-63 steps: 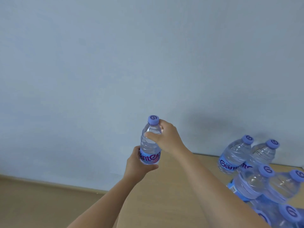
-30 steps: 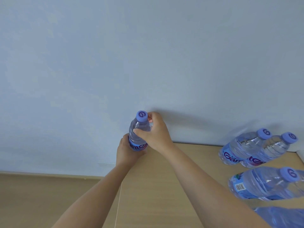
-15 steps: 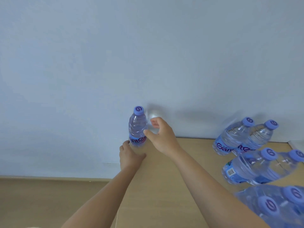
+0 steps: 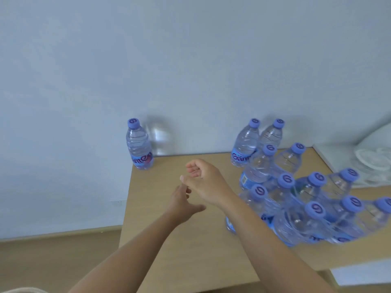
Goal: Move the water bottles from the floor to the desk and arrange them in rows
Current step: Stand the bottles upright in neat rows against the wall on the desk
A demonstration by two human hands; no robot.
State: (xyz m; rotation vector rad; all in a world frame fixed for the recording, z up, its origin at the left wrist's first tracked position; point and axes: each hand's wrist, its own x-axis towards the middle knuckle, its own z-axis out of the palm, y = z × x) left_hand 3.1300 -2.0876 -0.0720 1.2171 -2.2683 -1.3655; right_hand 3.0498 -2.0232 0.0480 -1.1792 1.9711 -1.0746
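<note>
**Lone Bottle Stood at the Table's Far Corner, Both Hands Empty**

From the head camera, a single water bottle (image 4: 138, 144) stood upright at the far left corner of the table (image 4: 169, 240), close against the pale wall (image 4: 148, 60). It was well apart from both hands, further from the person and to their left. Its blue-and-pink label carried lettering that read roughly "Gante", though the wrap of the label cut the word short. The purple cap (image 4: 133, 123) bore a spiral mark.

The right hand (image 4: 206, 181) hung over the middle of the table, its fingers (image 4: 192, 166) loosely curled and apart, gripping nothing. The left hand (image 4: 182, 205) sat just below and beside it, fingers partly spread with the thumb out, also empty; the two hands overlapped in the view, and whether they touched could not be told.

To the right, a cluster of bottles (image 4: 296, 197) crowded the table in rough rows, all with the same purple caps. The rearmost one showed "Gant" on its label (image 4: 240, 156); another showed a barcode. The nearest bottles were blurred by the wide lens. Beyond the table's right edge lay a white surface (image 4: 359, 159) with something pale and indistinct on it.
</note>
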